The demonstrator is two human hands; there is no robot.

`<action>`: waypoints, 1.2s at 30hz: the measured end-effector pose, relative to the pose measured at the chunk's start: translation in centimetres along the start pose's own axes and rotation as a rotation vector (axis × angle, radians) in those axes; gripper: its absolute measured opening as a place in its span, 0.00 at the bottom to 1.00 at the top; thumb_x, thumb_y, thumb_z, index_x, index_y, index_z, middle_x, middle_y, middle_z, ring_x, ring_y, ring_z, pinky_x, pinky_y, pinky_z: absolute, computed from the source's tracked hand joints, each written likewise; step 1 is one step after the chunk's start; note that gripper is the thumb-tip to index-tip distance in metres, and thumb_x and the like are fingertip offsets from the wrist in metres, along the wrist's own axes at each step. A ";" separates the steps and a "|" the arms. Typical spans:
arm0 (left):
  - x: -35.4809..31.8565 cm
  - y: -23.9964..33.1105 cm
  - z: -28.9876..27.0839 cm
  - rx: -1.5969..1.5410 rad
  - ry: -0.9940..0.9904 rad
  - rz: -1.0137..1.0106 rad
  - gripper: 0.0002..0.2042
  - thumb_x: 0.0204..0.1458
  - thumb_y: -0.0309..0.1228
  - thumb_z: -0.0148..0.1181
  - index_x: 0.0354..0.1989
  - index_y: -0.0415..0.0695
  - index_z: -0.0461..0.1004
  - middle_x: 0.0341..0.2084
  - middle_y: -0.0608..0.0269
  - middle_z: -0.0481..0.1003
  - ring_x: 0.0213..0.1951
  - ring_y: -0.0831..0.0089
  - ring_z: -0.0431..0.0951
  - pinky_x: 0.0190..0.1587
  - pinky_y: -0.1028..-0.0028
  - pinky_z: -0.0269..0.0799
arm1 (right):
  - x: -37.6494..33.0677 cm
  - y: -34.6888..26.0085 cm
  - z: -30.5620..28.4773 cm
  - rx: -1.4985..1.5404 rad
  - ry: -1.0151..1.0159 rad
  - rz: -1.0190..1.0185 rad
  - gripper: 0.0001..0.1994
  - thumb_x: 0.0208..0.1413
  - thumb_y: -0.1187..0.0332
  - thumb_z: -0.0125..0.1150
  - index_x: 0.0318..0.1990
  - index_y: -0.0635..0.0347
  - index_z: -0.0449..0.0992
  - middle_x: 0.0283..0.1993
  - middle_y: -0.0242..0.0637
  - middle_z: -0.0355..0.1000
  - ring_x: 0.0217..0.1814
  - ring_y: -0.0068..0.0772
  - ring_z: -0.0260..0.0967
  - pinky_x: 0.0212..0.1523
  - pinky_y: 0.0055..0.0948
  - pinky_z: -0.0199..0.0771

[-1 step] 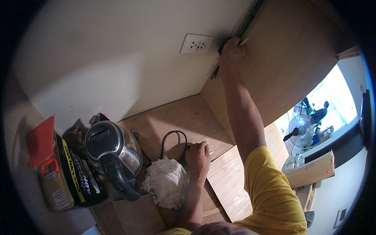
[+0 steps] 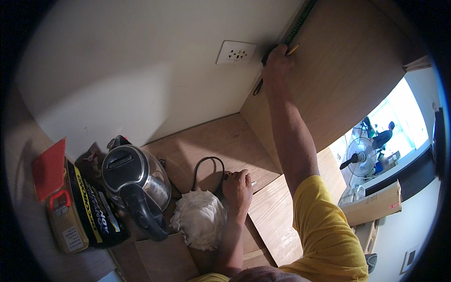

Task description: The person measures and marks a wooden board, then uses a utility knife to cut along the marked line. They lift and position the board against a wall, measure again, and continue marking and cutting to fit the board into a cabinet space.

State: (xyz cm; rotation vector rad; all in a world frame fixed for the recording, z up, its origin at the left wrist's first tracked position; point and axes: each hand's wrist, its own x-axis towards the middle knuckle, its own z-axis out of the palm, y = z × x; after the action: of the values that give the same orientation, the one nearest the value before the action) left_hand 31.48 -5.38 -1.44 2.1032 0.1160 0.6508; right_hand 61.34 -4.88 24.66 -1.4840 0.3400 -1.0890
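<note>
My right hand [image 2: 278, 61] reaches up to the corner between the white wall and the wooden panel [image 2: 338, 70]. It is closed round a dark tape measure [image 2: 268, 54], whose green blade [image 2: 299, 24] runs up along the corner. A yellowish pencil [image 2: 292, 49] sticks out from the same hand. Lower down, my left hand [image 2: 238, 190] is closed near the wooden base. An orange-black bit and a pale tip show at its edges, but the thing itself is mostly hidden. Beside it lie a looped black cord [image 2: 203, 162] and a crumpled white cloth [image 2: 199, 220].
A steel kettle [image 2: 134, 171] with a black handle stands at left, beside a black and yellow tin [image 2: 91, 207] with a red flap. A socket plate [image 2: 236, 52] sits on the wall. At right are a cardboard box [image 2: 373, 204] and a fan [image 2: 361, 157].
</note>
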 end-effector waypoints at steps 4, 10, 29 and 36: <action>0.6 0.0 0.1 -0.024 0.051 0.016 0.05 0.56 0.31 0.63 0.38 0.47 0.80 0.28 0.59 0.80 0.32 0.59 0.81 0.35 0.60 0.75 | -0.1 -0.5 0.4 0.075 -0.016 0.013 0.27 0.60 0.58 0.54 0.54 0.80 0.73 0.47 0.70 0.76 0.50 0.68 0.75 0.53 0.56 0.70; 0.6 0.0 -0.1 -0.008 0.072 0.038 0.04 0.56 0.30 0.63 0.38 0.47 0.80 0.27 0.58 0.80 0.32 0.59 0.81 0.34 0.60 0.75 | 0.1 -0.1 0.8 0.026 0.016 -0.016 0.26 0.60 0.58 0.55 0.51 0.81 0.75 0.45 0.70 0.76 0.47 0.69 0.76 0.51 0.56 0.71; 0.6 0.1 -0.1 -0.034 0.064 0.027 0.04 0.56 0.29 0.63 0.37 0.46 0.80 0.27 0.57 0.80 0.33 0.57 0.81 0.35 0.59 0.75 | 3.5 4.2 2.1 -0.266 0.009 -0.494 0.24 0.63 0.56 0.56 0.49 0.76 0.76 0.42 0.61 0.78 0.45 0.60 0.76 0.47 0.50 0.74; 0.7 0.2 -0.3 -0.032 0.060 0.022 0.04 0.55 0.29 0.64 0.37 0.46 0.80 0.26 0.56 0.80 0.33 0.57 0.81 0.35 0.59 0.75 | 1.4 1.1 -0.3 0.188 -0.254 0.059 0.28 0.59 0.54 0.57 0.54 0.75 0.73 0.53 0.56 0.76 0.51 0.51 0.75 0.50 0.49 0.73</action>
State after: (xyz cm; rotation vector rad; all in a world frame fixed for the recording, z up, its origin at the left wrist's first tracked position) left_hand 31.89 -5.08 -0.88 2.0578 0.1158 0.7249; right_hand 62.26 -6.39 24.26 -1.4143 0.0996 -0.8496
